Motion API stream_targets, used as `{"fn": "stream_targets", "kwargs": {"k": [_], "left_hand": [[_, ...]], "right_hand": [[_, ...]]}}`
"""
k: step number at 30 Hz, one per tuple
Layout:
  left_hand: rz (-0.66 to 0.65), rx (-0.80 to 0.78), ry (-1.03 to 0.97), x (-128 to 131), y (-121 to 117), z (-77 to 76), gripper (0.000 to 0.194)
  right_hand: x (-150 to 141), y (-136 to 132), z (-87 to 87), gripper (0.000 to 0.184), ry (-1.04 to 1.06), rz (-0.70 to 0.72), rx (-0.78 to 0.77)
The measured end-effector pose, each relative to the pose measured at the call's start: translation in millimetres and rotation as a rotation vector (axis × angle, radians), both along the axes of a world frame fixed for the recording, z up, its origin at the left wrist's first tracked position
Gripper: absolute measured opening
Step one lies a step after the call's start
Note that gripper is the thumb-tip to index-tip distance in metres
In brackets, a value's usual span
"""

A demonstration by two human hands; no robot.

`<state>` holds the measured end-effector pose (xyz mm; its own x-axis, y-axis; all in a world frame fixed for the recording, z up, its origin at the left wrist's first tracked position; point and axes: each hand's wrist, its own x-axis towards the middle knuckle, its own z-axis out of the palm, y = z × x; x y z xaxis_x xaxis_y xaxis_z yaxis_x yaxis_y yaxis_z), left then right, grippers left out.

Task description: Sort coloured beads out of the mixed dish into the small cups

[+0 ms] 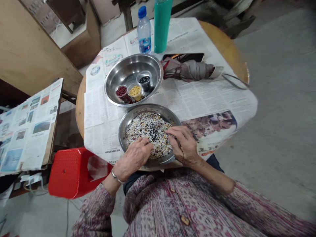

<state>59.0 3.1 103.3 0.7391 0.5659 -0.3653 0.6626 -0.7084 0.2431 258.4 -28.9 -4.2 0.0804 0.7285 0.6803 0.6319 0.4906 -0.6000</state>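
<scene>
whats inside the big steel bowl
The steel bowl holds three small cups: red beans, yellow beans and black beans. The cups cover the bowl floor beneath them, so what lies there cannot be seen.

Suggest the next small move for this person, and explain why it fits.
Probably the right hand should pinch one dark grain from the mixed grains on the plate and drop it into the black-grain cup in the bowl. Both it and the left hand already rest in the mix, and the cups keep colours apart.
</scene>
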Motion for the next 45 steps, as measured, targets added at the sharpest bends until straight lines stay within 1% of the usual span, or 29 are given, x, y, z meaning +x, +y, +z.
{"fn": "stream_targets", "kwargs": {"k": [2, 5, 8, 11, 13, 15, 17, 20, 21, 23, 25, 27, 29, 31, 36, 39, 41, 42, 43, 45], "left_hand": [[-0.042, -0.045, -0.001, -5, -3, 1.3, 0.014], [-0.076, -0.077, -0.013, -5, -5, -4.0, 0.016], [-0.068, -0.1, -0.019, 4, -7, -9.6, 0.019], [-0.033, -0.11, -0.009, 13, -6, -9.6, 0.017], [0.034, -0.068, -0.003, 16, -3, -7.8, 0.019], [0.102, 0.022, -0.022, 18, 2, -6.9, 0.019], [0.134, 0.107, -0.044, 19, 8, -9.0, 0.019], [0.095, 0.126, -0.078, 21, 19, -19.4, 0.035], [0.078, 0.113, -0.094, 22, 22, -24.2, 0.036], [0.059, 0.081, -0.126, 24, 28, -33.7, 0.026], [0.07, 0.064, -0.144, 29, 32, -40.3, 0.016], [0.099, 0.07, -0.152, 32, 35, -42.4, 0.016], [0.145, 0.093, -0.153, 33, 37, -40.5, 0.019], [0.213, 0.127, -0.162, 28, 42, -36.9, 0.021], [0.409, 0.24, -0.226, -1, 51, -30.9, 0.022], [0.487, 0.369, -0.213, -10, 45, -27.1, 0.023], [0.489, 0.445, -0.179, -8, 36, -23.4, 0.027], [0.46, 0.442, -0.16, -5, 30, -21.6, 0.03], [0.412, 0.402, -0.143, -1, 25, -20.0, 0.034], [0.304, 0.258, -0.118, 7, 16, -18.5, 0.043]], "right_hand": [[0, 0, -0.1, 0.03, 0.003, -0.001, -0.001], [0, 0, -0.7, 0.029, 0.008, 0.001, 0.001], [1, 0, -2.1, 0.029, 0.004, 0.003, -0.001], [1, 0, -3.2, 0.028, 0.0, -0.004, -0.005], [0, 0, -3.2, 0.028, -0.002, -0.007, -0.004], [0, 0, -2.7, 0.028, -0.002, -0.004, -0.005], [0, 0, -2.5, 0.028, 0.004, -0.002, -0.006], [0, 0, -3.9, 0.029, 0.016, -0.008, -0.016], [0, 0, -4.7, 0.029, 0.02, -0.01, -0.024], [0, 0, -6.4, 0.029, 0.034, -0.01, -0.04], [0, 0, -7.3, 0.028, 0.047, -0.007, -0.043], [0, 0, -6.9, 0.028, 0.046, -0.005, -0.031], [0, 0, -5.3, 0.028, 0.033, -0.005, -0.016], [0, 1, -3.8, 0.028, 0.023, -0.003, -0.009], [0, 1, -4.1, 0.026, 0.013, 0.004, -0.009], [0, 0, -5.2, 0.025, 0.018, -0.005, -0.025], [0, 0, -5.3, 0.025, 0.018, -0.007, -0.027], [0, 0, -5.2, 0.025, 0.016, -0.006, -0.022], [0, 0, -5.1, 0.025, 0.013, -0.004, -0.016], [0, 0, -5.2, 0.026, 0.008, -0.007, -0.015]]}}
